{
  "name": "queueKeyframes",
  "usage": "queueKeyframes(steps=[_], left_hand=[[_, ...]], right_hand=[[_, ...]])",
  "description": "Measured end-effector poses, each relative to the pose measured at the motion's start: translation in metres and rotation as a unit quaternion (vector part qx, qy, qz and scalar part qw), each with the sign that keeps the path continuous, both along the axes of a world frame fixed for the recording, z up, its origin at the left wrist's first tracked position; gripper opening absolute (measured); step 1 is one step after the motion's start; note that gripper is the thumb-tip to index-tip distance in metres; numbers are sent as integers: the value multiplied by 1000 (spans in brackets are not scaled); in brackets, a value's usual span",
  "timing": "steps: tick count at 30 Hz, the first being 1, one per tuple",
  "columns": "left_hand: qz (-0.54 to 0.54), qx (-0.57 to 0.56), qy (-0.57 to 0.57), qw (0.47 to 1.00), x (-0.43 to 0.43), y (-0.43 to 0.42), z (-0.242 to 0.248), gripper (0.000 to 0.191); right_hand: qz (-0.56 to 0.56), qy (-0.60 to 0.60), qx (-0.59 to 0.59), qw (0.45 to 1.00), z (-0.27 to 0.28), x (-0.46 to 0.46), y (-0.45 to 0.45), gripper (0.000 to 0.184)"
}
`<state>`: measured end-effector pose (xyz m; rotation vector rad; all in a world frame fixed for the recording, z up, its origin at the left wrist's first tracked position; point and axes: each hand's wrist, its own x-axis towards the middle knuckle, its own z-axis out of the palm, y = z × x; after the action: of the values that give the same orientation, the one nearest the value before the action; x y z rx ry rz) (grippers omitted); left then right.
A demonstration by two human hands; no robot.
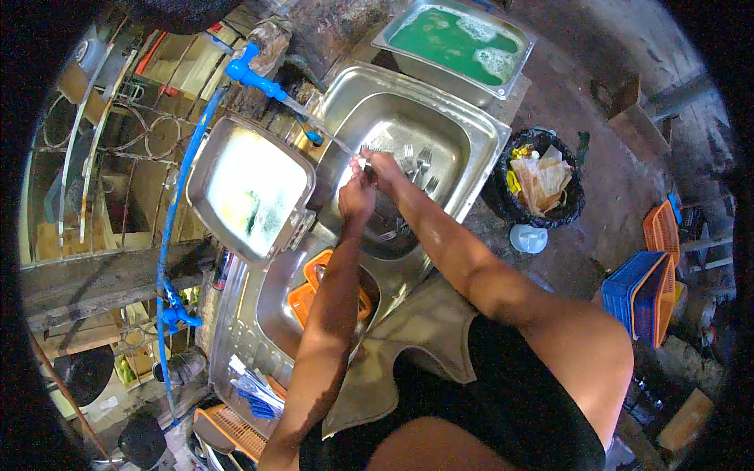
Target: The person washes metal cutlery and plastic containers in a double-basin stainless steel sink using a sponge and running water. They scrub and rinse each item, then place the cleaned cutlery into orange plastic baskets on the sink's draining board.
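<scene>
Water runs from a blue plastic tap (pixel 253 76) onto my two hands, which meet over the left part of a stainless steel sink basin (pixel 447 126). My left hand (pixel 356 197) and my right hand (pixel 380 168) are closed around small metal cutlery whose tines show above the fingers; its exact kind and number are hidden. Several metal forks (pixel 423 160) lie on the basin floor beside my right hand. More cutlery (pixel 387 235) lies lower in the basin, partly in shadow. An orange plastic basket (pixel 301 300) sits in the second basin, partly behind my left forearm.
A metal pan of whitish soapy water (pixel 253 194) stands left of the basin; a steel tray of green sudsy liquid (pixel 453 44) stands beyond it. A lined waste bin (pixel 536 176) is at right. White and blue-handled utensils (pixel 256 391) lie on the drainboard. Blue baskets (pixel 630 291) stand far right.
</scene>
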<state>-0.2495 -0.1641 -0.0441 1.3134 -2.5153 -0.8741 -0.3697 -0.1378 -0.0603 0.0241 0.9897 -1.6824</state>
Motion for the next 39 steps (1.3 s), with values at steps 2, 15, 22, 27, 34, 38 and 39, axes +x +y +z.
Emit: queueKeyframes(steps=[2, 15, 22, 27, 34, 38, 39], left_hand=[[-9, 18, 23, 1000, 1, -2, 7, 72], [-57, 327, 297, 895, -10, -43, -5, 64], [-35, 355, 301, 884, -14, -24, 1, 54], [17, 463, 255, 849, -21, -18, 30, 43], [97, 416, 176, 887, 0, 3, 3, 38], [149, 420, 169, 879, 18, 1, -2, 43], [165, 405, 145, 887, 20, -1, -2, 44]], right_hand=[[35, -34, -8, 999, -10, -17, 1, 50], [307, 927, 44, 212, 2, -112, 64, 13], [239, 712, -113, 651, 66, -100, 2, 11], [130, 363, 12, 923, 38, -60, 5, 10], [85, 289, -43, 953, -46, -62, 4, 15], [80, 747, 355, 557, -69, -102, 38, 35], [160, 763, 391, 489, -69, -111, 47, 36]])
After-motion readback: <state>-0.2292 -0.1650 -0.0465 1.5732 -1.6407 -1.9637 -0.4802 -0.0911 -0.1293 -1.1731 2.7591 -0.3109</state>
